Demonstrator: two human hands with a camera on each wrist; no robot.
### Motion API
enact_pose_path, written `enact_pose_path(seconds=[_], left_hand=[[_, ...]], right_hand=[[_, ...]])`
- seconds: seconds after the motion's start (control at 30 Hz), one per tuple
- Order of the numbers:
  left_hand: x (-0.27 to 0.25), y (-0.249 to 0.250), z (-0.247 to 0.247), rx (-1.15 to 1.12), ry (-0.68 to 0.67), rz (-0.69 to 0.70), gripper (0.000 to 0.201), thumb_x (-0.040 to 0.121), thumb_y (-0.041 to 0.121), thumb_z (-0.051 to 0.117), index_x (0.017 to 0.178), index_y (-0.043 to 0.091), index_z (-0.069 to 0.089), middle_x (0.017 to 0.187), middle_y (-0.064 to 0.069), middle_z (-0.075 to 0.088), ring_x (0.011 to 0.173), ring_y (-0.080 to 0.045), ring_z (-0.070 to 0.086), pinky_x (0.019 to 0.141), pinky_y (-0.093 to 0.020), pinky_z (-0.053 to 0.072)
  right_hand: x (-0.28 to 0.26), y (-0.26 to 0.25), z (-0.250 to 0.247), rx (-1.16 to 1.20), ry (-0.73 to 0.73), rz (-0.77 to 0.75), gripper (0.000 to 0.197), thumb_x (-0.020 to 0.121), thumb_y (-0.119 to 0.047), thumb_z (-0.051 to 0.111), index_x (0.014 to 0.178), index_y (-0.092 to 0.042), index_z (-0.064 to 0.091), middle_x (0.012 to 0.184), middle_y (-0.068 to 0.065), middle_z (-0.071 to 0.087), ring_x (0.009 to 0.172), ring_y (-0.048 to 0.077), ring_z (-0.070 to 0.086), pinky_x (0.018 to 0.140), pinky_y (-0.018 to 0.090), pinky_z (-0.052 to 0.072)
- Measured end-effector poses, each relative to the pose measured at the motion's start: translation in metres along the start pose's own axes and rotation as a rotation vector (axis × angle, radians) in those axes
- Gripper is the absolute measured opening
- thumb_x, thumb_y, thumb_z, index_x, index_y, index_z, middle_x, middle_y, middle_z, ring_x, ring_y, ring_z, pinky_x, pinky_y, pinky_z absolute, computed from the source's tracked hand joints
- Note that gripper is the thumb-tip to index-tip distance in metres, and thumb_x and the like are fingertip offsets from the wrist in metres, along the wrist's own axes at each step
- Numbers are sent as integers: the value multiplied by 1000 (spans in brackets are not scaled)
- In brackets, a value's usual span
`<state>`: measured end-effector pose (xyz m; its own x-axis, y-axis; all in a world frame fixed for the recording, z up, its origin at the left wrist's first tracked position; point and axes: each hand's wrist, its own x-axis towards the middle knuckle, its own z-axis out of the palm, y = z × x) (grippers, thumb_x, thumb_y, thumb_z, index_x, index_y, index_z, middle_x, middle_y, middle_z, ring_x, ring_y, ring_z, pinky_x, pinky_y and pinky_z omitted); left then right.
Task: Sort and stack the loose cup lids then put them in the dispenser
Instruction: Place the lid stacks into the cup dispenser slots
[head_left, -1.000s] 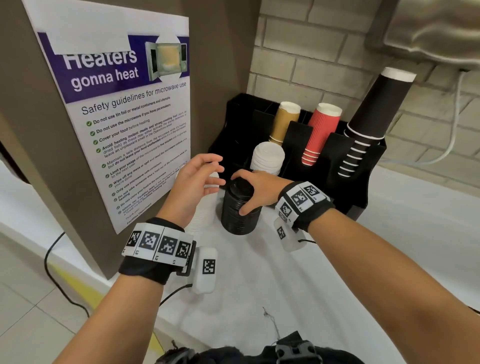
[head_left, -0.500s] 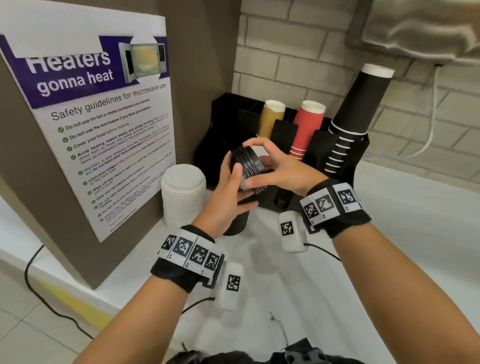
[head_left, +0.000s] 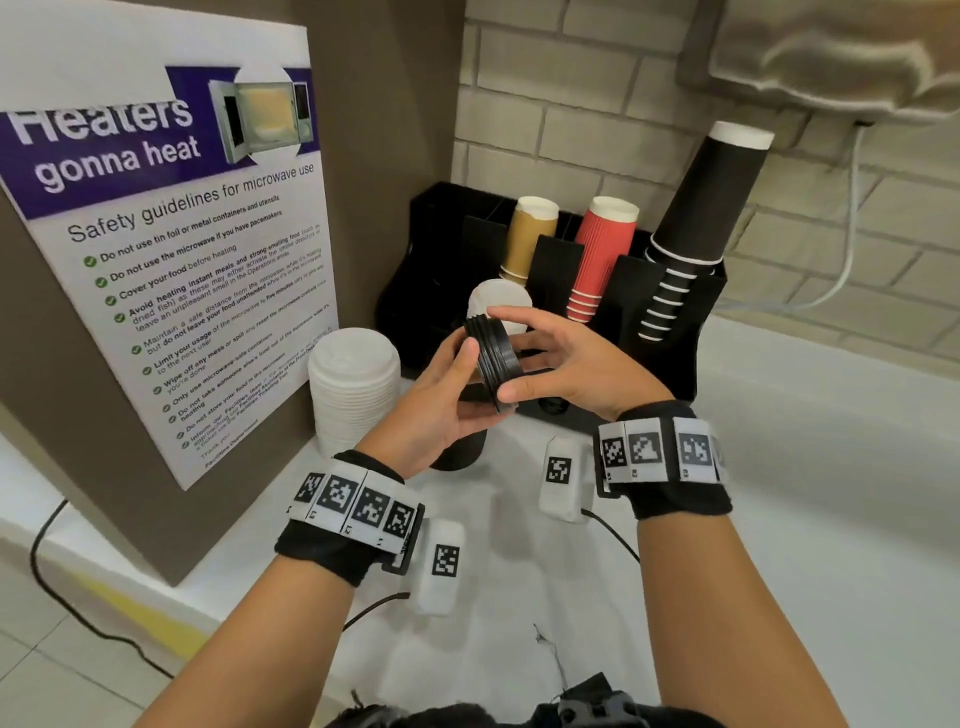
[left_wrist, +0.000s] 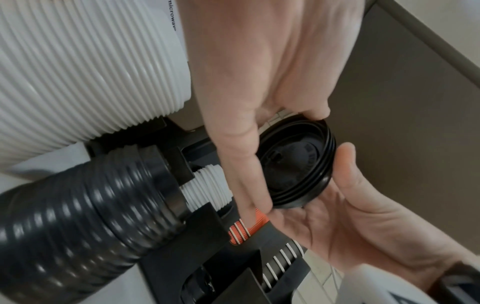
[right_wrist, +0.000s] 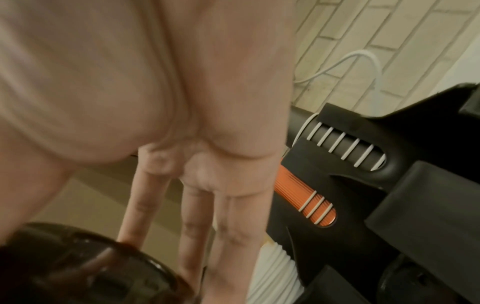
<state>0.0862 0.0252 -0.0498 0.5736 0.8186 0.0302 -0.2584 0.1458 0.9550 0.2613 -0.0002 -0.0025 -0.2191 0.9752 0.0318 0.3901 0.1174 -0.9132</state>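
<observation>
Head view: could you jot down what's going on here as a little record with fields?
held item: small stack of black lids, turned on edge
left hand: cradles the stack from the left
right hand: fingers spread round its right side
on counter: tall white lid stack; black lid stack under the hands
dispenser: black, holding tan, red and black cups, plus white lids

A microwave safety poster (head_left: 171, 270) hangs beside a brick wall (head_left: 571, 104).

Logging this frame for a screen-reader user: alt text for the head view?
Two hands, left hand and right hand, hold a small stack of black plastic cup lids on edge between them, in front of a black cup dispenser. A tall stack of white lids stands left on the white counter.
</observation>
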Motion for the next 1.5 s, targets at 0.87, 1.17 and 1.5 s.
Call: enact_pose_path(seconds=[0.87, 1.17, 1.5], left_hand=[[10, 25, -26, 83, 208, 66, 44, 98, 50, 34, 137, 31, 41, 136, -1, 50, 117, -22, 60, 104, -41, 46], [7, 27, -28, 94, 257, 87, 36, 105, 39, 31, 118, 21, 58, 120, -8, 62, 104, -26, 68, 94, -36, 52], [5, 20, -34, 88, 264, 79, 37, 105, 41, 31, 111, 22, 62, 110, -3, 65, 94, -21, 71, 83, -30, 54]], right_hand=[[29, 36, -68, -257, 600, 29, 77, 65, -26, 86, 133, -30, 50, 117, -6, 60, 106, 9, 60, 88, 18, 47], [60, 57, -62, -920, 289, 471, 88, 67, -33, 80, 144, -26, 37, 134, 11, 51, 118, 31, 53, 98, 40, 45], [80, 72, -29, -1369, 131, 625, 65, 62, -33, 76, 115, -16, 42, 97, 2, 61, 98, 27, 58, 100, 45, 32]])
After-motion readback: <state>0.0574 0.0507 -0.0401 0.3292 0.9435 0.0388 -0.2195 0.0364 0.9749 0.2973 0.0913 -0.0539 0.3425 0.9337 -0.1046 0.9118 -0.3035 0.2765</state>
